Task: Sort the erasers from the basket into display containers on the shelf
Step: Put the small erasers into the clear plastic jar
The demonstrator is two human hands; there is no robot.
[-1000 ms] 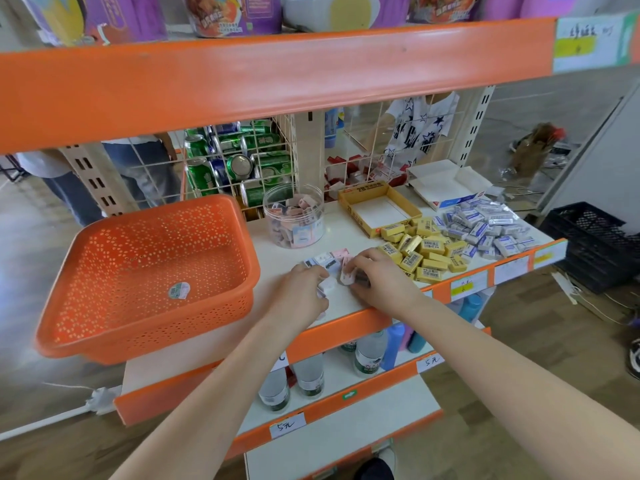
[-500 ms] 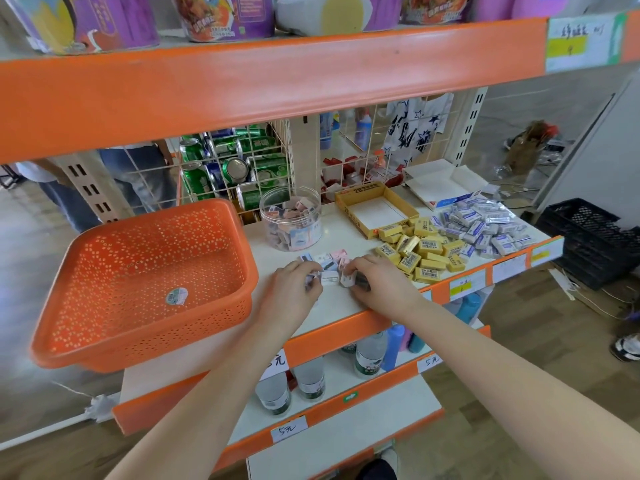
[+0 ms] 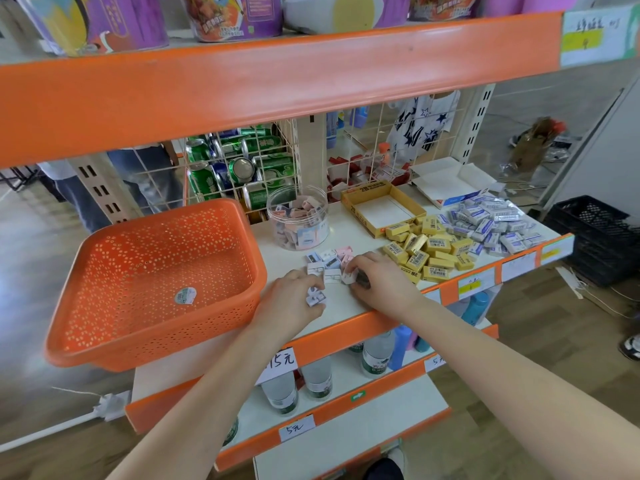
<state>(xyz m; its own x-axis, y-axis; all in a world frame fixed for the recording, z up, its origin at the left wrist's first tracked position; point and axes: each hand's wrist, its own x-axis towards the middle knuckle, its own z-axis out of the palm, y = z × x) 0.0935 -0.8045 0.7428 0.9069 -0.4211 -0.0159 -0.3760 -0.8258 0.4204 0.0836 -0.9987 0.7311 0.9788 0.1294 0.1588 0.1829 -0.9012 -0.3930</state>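
Began at the far left with the orange basket (image 3: 173,237), holding no erasers and bare save a round sticker (image 3: 185,295). Found next the left hand (image 3: 291,299), fingers curled round a small white eraser (image 3: 316,297) just above the shelf (image 3: 346,306). Saw between the two hands the loose small erasers (image 3: 329,259), pink, white and dark, lying flat, and behind them a clear jar (image 3: 298,218) part-filled with the same kind. Met then the right hand (image 3: 377,282), curled down and pinching a second white eraser (image 3: 348,276) at the cluster's near edge — perhaps a dark one too, though could not tell. Passed rightward to an open yellow box (image 3: 384,211), empty, with yellow erasers (image 3: 429,252) heaped against its front, then blue-and-white erasers (image 3: 485,220) heaped before an open white box (image 3: 446,181). Judged the small pieces light, firm yet slightly giving, with paper sleeves a little slick — best pinched across the two long sides, and taken several at once only if squeezed tight, being liable to squirt free and skitter off the shelf's front lip.
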